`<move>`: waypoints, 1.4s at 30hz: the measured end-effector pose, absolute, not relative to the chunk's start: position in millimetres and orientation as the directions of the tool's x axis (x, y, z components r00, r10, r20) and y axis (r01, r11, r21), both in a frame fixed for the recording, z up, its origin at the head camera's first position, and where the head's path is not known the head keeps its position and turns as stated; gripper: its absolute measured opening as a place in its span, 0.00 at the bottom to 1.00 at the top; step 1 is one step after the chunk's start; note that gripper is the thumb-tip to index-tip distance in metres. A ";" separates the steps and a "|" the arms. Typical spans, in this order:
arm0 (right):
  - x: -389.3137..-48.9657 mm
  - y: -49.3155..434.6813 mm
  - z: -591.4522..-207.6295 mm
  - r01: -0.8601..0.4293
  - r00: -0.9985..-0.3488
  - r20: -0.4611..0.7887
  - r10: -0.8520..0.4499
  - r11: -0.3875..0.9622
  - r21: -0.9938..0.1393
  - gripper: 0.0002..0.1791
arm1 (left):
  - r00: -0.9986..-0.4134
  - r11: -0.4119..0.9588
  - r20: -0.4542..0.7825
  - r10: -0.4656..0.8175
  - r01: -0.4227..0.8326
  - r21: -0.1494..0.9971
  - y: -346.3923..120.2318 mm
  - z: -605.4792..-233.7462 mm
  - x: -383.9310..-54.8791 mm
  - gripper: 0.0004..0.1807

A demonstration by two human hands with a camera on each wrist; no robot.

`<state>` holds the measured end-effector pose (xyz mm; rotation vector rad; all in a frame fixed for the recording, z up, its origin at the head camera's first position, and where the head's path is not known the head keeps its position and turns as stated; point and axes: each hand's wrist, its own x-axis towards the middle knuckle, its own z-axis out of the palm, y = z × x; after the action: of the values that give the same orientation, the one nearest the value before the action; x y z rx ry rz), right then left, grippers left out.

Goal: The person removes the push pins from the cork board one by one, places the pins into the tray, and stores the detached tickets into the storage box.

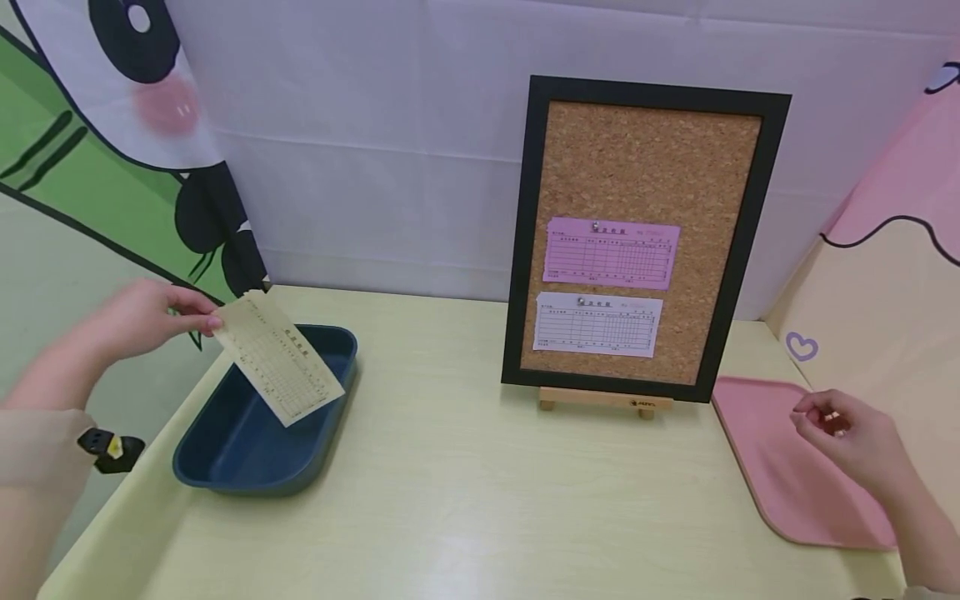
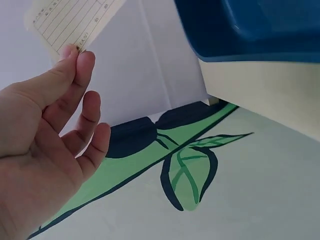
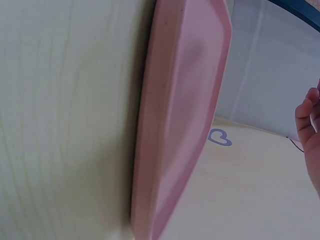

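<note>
yellow slip (image 1: 281, 358) is up in the air, left of the board (image 1: 637, 167), with the bin (image 1: 232, 450) below it. left hand (image 1: 150, 321) has it pinched by one end, thumb against index finger. looks like paper — i'd expect it to be super light, bendy and easy to crease or tear, so a soft pinch on an edge should do. can't tell if it's one sheet or several.

right hand (image 1: 855, 433) is right of the board, over the tray (image 1: 772, 467), fingers bent in near the thumb — can't tell if something tiny's in there.

pink slip (image 1: 611, 254) and white slip (image 1: 597, 325) are pinned on the board. nearest snag for the yellow one is probably the bin's rim.
</note>
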<state>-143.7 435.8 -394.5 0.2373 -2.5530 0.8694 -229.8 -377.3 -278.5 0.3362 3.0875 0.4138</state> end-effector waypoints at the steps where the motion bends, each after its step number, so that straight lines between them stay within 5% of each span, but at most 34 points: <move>1: -144.0 436.4 -396.0 -0.289 -0.897 0.442 -0.024 0.789 -0.543 0.10 | -0.974 0.943 -0.002 0.225 0.217 0.253 -377.3 -280.1 -231.4 0.13; 12: -148.3 444.7 -409.2 -0.268 -0.925 0.374 -0.063 0.805 -0.529 0.08 | -0.953 0.934 -0.113 0.281 0.244 0.263 -379.3 -298.7 -244.8 0.08; 42: -165.9 457.0 -431.0 -0.309 -0.951 0.184 -0.250 0.820 -0.481 0.09 | -0.868 0.863 -0.088 0.489 0.467 0.191 -340.1 -351.0 -270.0 0.04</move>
<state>-165.9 457.0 -431.0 0.4457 -2.8894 0.7928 -270.0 -340.1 -351.0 0.7478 2.9026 0.2474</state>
